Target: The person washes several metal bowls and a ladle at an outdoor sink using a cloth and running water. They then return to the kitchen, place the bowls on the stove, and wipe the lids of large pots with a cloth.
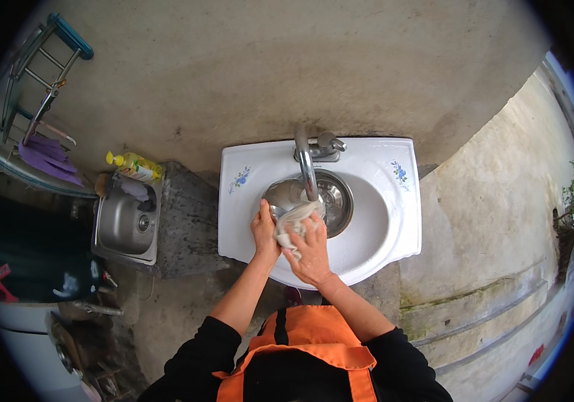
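Observation:
Over the left side of a white ceramic washbasin (378, 216), my left hand (265, 230) grips the edge of a shiny stainless steel vessel (285, 190), a bowl or a lid. My right hand (311, 254) presses a wet-looking, off-white cloth (292, 226) against it; the cloth covers its near part. A second round stainless steel vessel (341, 203) sits in the bowl of the basin, partly hidden behind the faucet. The curved chrome faucet (307, 171) reaches over both metal pieces. Whether water is running I cannot tell.
Left of the washbasin is a small stainless steel sink (125, 228) with a yellow pump bottle (138, 167) behind it. Purple gloves (48, 158) hang from a metal rack (48, 75). A concrete wall (317, 75) rises behind; low concrete steps (473, 311) lie at right.

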`<act>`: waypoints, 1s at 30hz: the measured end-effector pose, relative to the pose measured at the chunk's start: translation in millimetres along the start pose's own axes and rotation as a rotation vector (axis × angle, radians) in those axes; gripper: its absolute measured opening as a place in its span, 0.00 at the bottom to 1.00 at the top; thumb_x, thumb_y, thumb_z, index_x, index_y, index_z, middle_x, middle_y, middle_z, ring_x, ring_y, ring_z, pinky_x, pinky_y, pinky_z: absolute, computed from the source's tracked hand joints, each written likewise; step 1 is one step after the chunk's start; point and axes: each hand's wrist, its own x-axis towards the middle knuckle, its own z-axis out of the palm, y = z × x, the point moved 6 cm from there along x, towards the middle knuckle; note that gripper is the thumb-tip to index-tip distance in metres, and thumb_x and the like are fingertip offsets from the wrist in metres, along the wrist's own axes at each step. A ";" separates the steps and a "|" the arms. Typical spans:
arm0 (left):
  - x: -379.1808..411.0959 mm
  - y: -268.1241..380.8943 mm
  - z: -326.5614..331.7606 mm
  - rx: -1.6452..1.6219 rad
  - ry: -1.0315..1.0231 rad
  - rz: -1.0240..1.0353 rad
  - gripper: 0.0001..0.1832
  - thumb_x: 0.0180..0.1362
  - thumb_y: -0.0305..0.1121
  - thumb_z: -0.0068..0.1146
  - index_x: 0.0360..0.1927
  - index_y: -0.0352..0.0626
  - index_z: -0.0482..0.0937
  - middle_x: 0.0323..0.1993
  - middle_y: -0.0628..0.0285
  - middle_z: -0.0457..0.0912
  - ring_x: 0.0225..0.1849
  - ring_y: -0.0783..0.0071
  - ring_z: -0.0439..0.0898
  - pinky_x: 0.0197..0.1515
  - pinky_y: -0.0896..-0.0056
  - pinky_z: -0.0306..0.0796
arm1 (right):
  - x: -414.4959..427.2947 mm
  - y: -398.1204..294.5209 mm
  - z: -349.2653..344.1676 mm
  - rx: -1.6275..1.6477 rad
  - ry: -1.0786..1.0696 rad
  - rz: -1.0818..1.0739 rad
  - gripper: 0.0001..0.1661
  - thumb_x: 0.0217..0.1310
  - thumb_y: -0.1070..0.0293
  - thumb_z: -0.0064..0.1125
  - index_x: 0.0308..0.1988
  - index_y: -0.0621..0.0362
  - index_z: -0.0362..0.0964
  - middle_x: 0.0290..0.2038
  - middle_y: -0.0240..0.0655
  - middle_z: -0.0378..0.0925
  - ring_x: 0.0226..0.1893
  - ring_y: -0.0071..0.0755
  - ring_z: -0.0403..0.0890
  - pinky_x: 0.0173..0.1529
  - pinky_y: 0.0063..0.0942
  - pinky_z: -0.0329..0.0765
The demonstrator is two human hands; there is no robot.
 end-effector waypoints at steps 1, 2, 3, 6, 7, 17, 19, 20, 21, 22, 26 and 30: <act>-3.5 6.8 6.1 -0.003 -0.044 0.039 0.18 0.61 0.48 0.43 0.34 0.43 0.73 0.34 0.65 0.76 0.32 0.76 0.76 0.33 0.76 0.70 | 1.0 -10.7 5.6 -0.099 -0.079 -0.059 0.24 0.52 0.56 0.52 0.48 0.52 0.68 0.58 0.46 0.54 0.59 0.53 0.54 0.59 0.50 0.53; -12.0 5.3 14.6 -0.131 -0.159 -0.046 0.18 0.62 0.47 0.42 0.33 0.42 0.73 0.33 0.64 0.76 0.32 0.77 0.75 0.33 0.76 0.70 | 12.2 -13.1 7.0 -0.108 -0.082 -0.090 0.22 0.52 0.55 0.51 0.47 0.51 0.69 0.57 0.45 0.56 0.58 0.52 0.56 0.58 0.49 0.54; -6.6 3.1 5.4 -0.071 -0.138 0.004 0.18 0.62 0.47 0.41 0.32 0.42 0.73 0.32 0.64 0.76 0.31 0.77 0.75 0.33 0.75 0.70 | 34.5 -14.7 9.8 -0.110 -0.086 -0.127 0.21 0.53 0.54 0.49 0.46 0.50 0.70 0.56 0.44 0.58 0.57 0.50 0.58 0.58 0.48 0.56; 6.9 -0.7 -14.2 0.116 -0.116 0.052 0.18 0.61 0.47 0.41 0.32 0.43 0.74 0.28 0.64 0.77 0.29 0.77 0.76 0.32 0.74 0.70 | 80.4 15.5 23.6 0.066 -0.138 0.189 0.19 0.56 0.54 0.45 0.43 0.53 0.71 0.48 0.45 0.67 0.49 0.48 0.67 0.52 0.44 0.62; 11.7 1.2 -26.8 0.153 -0.158 0.006 0.18 0.61 0.47 0.42 0.32 0.42 0.74 0.28 0.64 0.77 0.29 0.77 0.76 0.32 0.74 0.70 | 86.8 29.5 28.3 0.150 -0.153 0.363 0.19 0.57 0.55 0.44 0.42 0.55 0.71 0.44 0.46 0.70 0.46 0.47 0.70 0.49 0.42 0.65; 2.2 0.1 -31.3 -0.178 0.016 -0.086 0.21 0.60 0.50 0.41 0.45 0.43 0.70 0.40 0.65 0.74 0.40 0.73 0.74 0.40 0.68 0.71 | -7.6 19.4 34.8 0.259 0.360 0.488 0.21 0.55 0.64 0.51 0.50 0.56 0.66 0.49 0.55 0.61 0.53 0.55 0.61 0.57 0.46 0.55; -1.8 0.3 -33.3 0.042 0.111 -0.133 0.19 0.61 0.48 0.40 0.43 0.43 0.69 0.38 0.65 0.73 0.38 0.74 0.73 0.39 0.68 0.69 | 16.6 -19.1 16.7 -0.043 0.136 0.231 0.21 0.52 0.63 0.53 0.48 0.52 0.68 0.50 0.49 0.63 0.55 0.56 0.59 0.58 0.49 0.53; -1.2 -0.6 -31.7 0.071 0.070 -0.114 0.18 0.61 0.48 0.40 0.41 0.44 0.70 0.34 0.66 0.72 0.35 0.75 0.72 0.35 0.70 0.67 | 29.8 -23.3 17.1 -0.040 0.087 0.139 0.20 0.52 0.62 0.53 0.47 0.52 0.69 0.49 0.47 0.65 0.54 0.55 0.61 0.58 0.46 0.55; 0.1 -0.3 -30.2 0.099 0.031 -0.091 0.17 0.61 0.48 0.41 0.38 0.44 0.71 0.31 0.68 0.72 0.31 0.77 0.70 0.31 0.72 0.66 | 48.3 -25.1 18.1 -0.035 0.039 0.044 0.19 0.51 0.62 0.52 0.46 0.52 0.71 0.48 0.46 0.66 0.53 0.54 0.62 0.57 0.42 0.56; 2.3 1.6 -28.3 0.128 -0.010 -0.065 0.16 0.60 0.48 0.42 0.35 0.45 0.71 0.28 0.69 0.71 0.27 0.78 0.69 0.27 0.74 0.64 | 67.1 -25.8 19.2 -0.029 -0.006 -0.053 0.19 0.51 0.61 0.52 0.45 0.52 0.72 0.48 0.44 0.68 0.52 0.54 0.64 0.57 0.39 0.58; 6.6 9.7 -31.6 0.268 -0.183 -0.065 0.17 0.60 0.47 0.44 0.24 0.47 0.73 0.18 0.73 0.68 0.16 0.83 0.64 0.16 0.80 0.57 | 91.6 67.5 55.7 0.281 -0.367 0.605 0.20 0.53 0.56 0.51 0.42 0.55 0.74 0.44 0.44 0.72 0.44 0.45 0.72 0.49 0.35 0.68; 1.8 11.0 -23.4 -0.131 -0.154 -0.152 0.20 0.60 0.48 0.42 0.42 0.41 0.73 0.38 0.62 0.76 0.38 0.72 0.76 0.40 0.70 0.71 | 29.9 131.9 73.8 1.027 -0.278 1.014 0.24 0.55 0.50 0.51 0.45 0.55 0.71 0.39 0.40 0.75 0.36 0.35 0.76 0.43 0.32 0.74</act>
